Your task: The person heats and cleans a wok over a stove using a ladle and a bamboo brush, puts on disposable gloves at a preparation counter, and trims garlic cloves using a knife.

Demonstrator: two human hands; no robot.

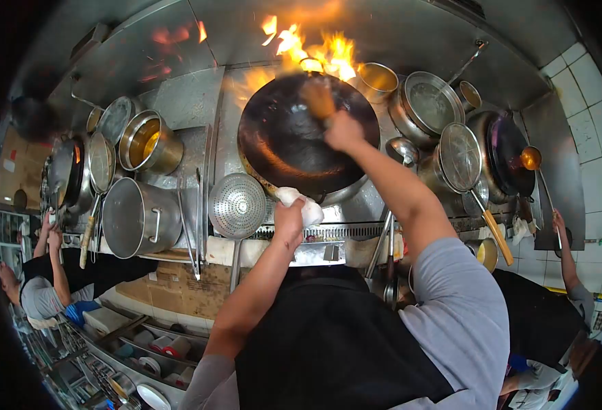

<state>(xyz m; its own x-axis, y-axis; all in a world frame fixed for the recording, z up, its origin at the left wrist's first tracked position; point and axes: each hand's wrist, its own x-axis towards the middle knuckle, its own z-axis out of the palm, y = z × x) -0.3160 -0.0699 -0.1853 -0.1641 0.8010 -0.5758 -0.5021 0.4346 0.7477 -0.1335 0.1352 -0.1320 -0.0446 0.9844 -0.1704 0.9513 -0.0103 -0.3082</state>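
Observation:
A large dark wok (pixel 284 126) sits on the burner in front of me, tilted with its inside facing me. My left hand (pixel 289 222) is closed on a folded white cloth (pixel 309 208) at the wok's near rim; whether the fingers also grip the wok's handle is hidden. Over the far right part of the wok, my right hand (pixel 344 131) is closed around a brown wok brush (pixel 320 99), its end blurred by motion. Tall orange flames (pixel 321 55) rise behind the far rim. A perforated strainer (pixel 237 206) lies just left of my left hand.
On the left stand a deep steel pot (pixel 140 219) and a smaller pot with orange liquid (pixel 152 140). A ladle (pixel 402 150) and a wooden-handled mesh strainer (pixel 461 157) are on the right. Co-workers stand on both sides, the right one holding a ladle (pixel 531 158).

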